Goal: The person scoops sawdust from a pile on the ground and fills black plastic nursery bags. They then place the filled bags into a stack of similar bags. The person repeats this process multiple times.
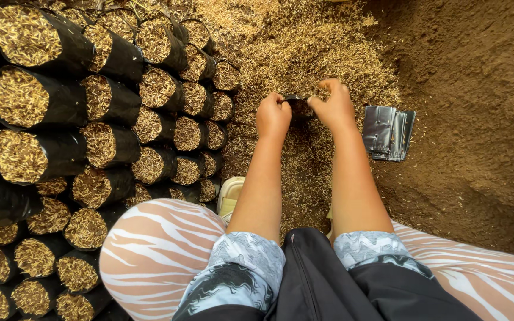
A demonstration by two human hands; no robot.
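Brown soil: a heaped bank point(477, 89) fills the right side, running down to the husk.
Husk: pale rice husk point(292, 53) spreads over the ground under both hands.
Filled bags: black bags point(96, 107) packed with husk lie stacked on the left, mouths facing up at the camera.
Flat bags: a small pile of empty bags point(388, 132) lies just right of the right hand, on the edge of the soil.
Left hand point(273, 116): pinched shut on the left rim of a small black bag point(297, 106).
Right hand point(333, 107): pinched on the opposite rim, holding the bag low over the husk.
Risk: the thin film looks likely to tear or slip if the two hands pull unevenly.
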